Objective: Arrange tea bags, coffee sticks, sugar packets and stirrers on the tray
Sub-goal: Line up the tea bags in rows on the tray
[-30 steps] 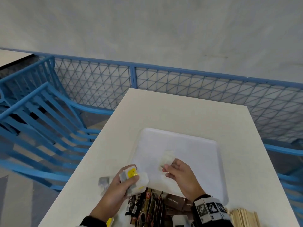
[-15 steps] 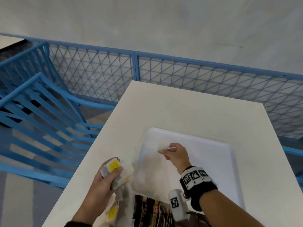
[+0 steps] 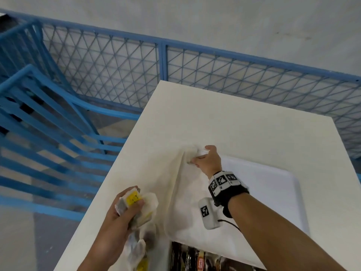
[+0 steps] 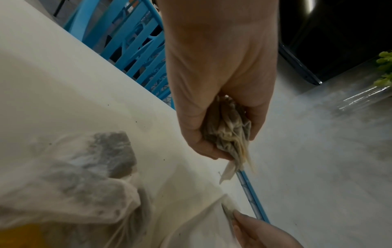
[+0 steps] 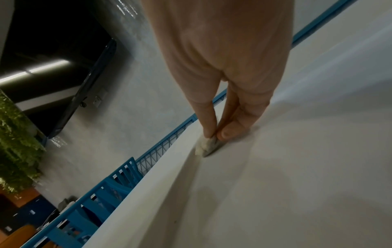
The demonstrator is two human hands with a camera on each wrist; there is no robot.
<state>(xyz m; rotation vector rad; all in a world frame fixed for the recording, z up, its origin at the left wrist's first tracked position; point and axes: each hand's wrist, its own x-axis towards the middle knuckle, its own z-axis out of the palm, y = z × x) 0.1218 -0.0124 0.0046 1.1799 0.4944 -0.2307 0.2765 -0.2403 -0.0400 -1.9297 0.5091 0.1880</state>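
A white tray [image 3: 273, 192] lies on the white table [image 3: 234, 118]. My right hand [image 3: 205, 159] reaches into the tray's far left corner and pinches a single tea bag [image 5: 206, 145] between thumb and fingers, low against the tray floor by the rim [image 5: 148, 193]. My left hand [image 3: 125, 210] hovers left of the tray and grips a bunch of tea bags [image 3: 140, 206] with yellow tags; the same bunch [image 4: 227, 130] shows crumpled in the fist. More loose tea bags [image 3: 138, 249] lie on the table below it. Dark coffee sticks [image 3: 195, 259] lie in front of the tray.
Blue slatted chairs [image 3: 39, 124] stand to the left of the table. A blue mesh railing [image 3: 195, 65] runs behind it, with a grey wall beyond. The table's left edge is close to my left hand.
My right hand carried the single tea bag from the tray's middle to its far left corner. My left hand stayed left of the tray with its bunch. The view shifted to the left.
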